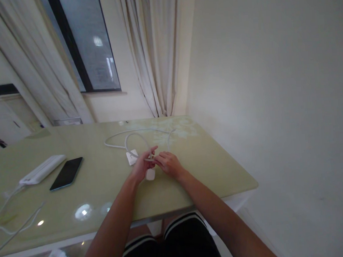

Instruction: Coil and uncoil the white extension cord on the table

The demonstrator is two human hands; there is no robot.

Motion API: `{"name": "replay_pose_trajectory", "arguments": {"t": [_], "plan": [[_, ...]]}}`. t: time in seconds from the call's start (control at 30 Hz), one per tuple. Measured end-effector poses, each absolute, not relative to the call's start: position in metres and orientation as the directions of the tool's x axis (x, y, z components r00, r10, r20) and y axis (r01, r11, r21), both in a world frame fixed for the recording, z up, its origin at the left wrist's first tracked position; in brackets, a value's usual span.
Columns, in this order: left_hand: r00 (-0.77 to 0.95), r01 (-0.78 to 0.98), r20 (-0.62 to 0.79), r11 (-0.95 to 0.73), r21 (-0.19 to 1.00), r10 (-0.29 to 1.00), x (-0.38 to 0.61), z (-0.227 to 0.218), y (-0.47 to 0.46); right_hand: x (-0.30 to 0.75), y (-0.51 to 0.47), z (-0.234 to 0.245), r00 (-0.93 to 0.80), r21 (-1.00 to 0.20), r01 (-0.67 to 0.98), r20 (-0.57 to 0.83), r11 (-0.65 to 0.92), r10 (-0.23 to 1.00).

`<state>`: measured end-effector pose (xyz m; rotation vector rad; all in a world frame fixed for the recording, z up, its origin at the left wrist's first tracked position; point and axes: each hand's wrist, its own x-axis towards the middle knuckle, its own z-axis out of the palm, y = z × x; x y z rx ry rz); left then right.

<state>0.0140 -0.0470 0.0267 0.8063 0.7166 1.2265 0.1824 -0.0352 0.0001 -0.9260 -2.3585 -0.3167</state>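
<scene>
My left hand [142, 163] is closed around a white cable [136, 133], with one finger sticking out past it. Beside it my right hand [168, 162] pinches the same cable near 3 o'clock of its small loop. The cable curves away in a wide loop across the table behind the hands. A small white block [150, 174], perhaps a plug or charger, sits just below the left fingers. Left of that hand lies a white socket block [132, 157] with dark slots, partly covered by the cable.
On the pale green glossy table [216, 172], a black-screened phone [66, 173] lies to the left. Next to it is a long white power strip [43, 169] with a thin white cord [21, 227]. A bare wall [276, 96] borders the right side; curtains [156, 50] hang behind.
</scene>
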Motion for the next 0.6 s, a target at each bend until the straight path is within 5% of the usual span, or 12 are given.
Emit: {"name": "replay_pose_trajectory", "arguments": {"t": [0.33, 0.6], "plan": [[0.259, -0.320, -0.061, 0.145, 0.936, 0.964, 0.0181, 0.0158, -0.0483, 0.1811, -0.0398, -0.0024, -0.511, -0.378, 0.588, 0.512, 0.715, 0.690], [0.143, -0.547, 0.018, 0.064, 0.835, 0.990, 0.0156, 0.0206, -0.0439, 0.1865, -0.0321, -0.0006, -0.121, -0.743, 0.424, 0.520, 0.518, 0.845]]}}
